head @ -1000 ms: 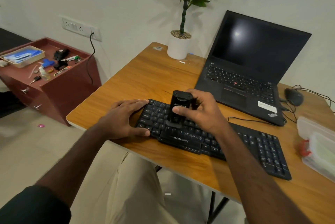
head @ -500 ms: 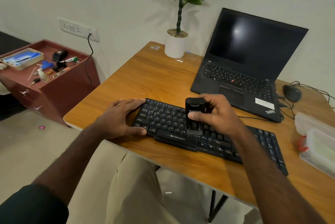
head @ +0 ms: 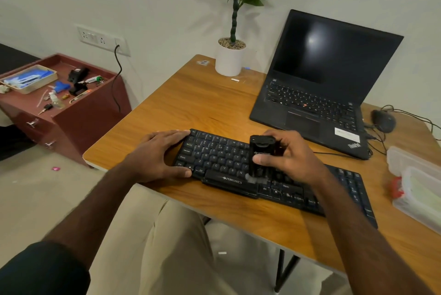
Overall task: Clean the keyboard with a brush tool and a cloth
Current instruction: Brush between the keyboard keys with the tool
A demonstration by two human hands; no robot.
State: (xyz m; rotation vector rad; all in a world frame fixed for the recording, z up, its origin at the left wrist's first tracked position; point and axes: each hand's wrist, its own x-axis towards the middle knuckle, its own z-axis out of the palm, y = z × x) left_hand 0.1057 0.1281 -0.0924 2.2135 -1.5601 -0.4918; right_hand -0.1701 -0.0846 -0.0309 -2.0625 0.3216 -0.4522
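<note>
A black keyboard (head: 214, 156) lies across the front of the wooden desk (head: 214, 103). My left hand (head: 160, 154) rests flat on its left end, thumb along the front edge, fingers over the top corner. My right hand (head: 290, 155) grips a black brush tool (head: 260, 154) held upright over the middle of the keyboard. Its pale bristles touch the keys by the space bar and look blurred. I see no cloth.
An open black laptop (head: 322, 84) stands behind the keyboard, with a black mouse (head: 383, 120) and cables to its right. A potted plant (head: 230, 58) sits at the back. Clear plastic boxes (head: 417, 187) lie at the right edge. A red cabinet (head: 71, 113) with small items stands left.
My right hand has carried the brush tool rightward along the keyboard, from the left-centre keys to the area by the space bar. The left hand has stayed on the keyboard's left end.
</note>
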